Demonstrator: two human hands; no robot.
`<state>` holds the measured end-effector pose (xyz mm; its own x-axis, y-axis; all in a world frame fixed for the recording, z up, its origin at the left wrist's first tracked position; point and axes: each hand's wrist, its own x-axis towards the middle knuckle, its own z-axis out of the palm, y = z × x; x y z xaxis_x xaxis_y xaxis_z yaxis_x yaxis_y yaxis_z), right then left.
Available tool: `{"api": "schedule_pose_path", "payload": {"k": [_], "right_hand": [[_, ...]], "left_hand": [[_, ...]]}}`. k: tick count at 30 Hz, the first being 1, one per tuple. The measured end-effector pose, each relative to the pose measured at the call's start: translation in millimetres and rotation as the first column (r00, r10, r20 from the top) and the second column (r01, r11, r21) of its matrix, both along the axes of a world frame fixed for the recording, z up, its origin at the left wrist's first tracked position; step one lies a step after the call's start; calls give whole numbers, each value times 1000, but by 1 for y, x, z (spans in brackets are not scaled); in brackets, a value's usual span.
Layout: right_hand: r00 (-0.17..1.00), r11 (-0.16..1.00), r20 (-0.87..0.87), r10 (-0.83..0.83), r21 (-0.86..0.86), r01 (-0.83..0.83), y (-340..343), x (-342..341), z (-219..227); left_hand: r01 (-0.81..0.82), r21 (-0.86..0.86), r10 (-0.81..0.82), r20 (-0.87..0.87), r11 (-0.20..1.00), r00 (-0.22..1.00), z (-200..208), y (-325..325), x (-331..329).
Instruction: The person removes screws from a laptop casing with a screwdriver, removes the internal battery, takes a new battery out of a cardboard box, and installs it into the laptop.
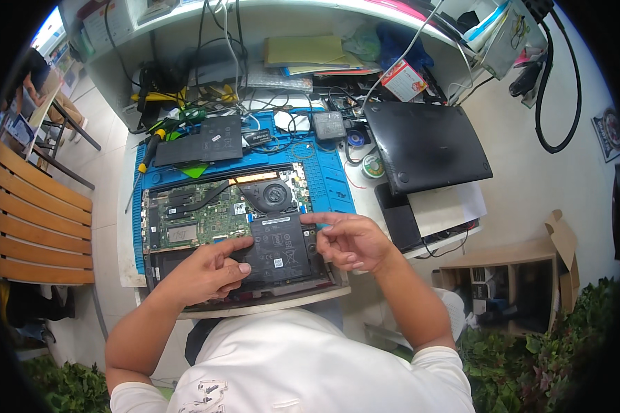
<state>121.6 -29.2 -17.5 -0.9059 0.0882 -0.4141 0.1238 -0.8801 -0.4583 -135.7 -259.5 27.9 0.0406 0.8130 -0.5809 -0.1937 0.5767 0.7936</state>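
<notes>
An opened laptop [193, 199] lies on a blue work mat, its green circuit board and round fan showing. A black flat laptop battery [280, 251] sits in the near right part of the chassis. My left hand [210, 275] rests over the near side, index finger stretched to the battery's left edge and thumb apart. From the right, my right hand [355, 244] points its index finger at the battery's upper right corner, the other fingers loosely bent. Neither hand grasps anything visible.
Another black battery [217, 139] lies behind the laptop, beside a yellow-and-black screwdriver [151, 148]. A grey power adapter [329, 126] and tangled cables sit at the back. A closed black laptop [427, 148] is at the right, near a solder spool [373, 165]. A wooden chair [38, 213] stands left.
</notes>
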Motion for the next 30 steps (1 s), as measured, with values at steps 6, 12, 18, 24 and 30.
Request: {"api": "schedule_pose_path", "payload": {"k": [6,12,18,24,30], "right_hand": [[995,994,-66,-75,-78,70,-10,-2,-11],[995,995,-25,-99,13,99,-14,-3,-10],[989,986,112,-96,149,79,-21,-6,4],[968,903,242,-68,428,-43,-25,-11,5],[916,580,396,-55,760,-294,-24,-23,7]], "left_hand": [[1,2,-2,93,1000,996,-5,0,-8],[30,14,-31,64,999,997,-2,2,-7],[140,61,-132,-126,988,983,-5,4,-9],[366,23,-212,-781,930,587,27,41,-9],[448,218,35,-924,867,381,-4,83,-11]]}}
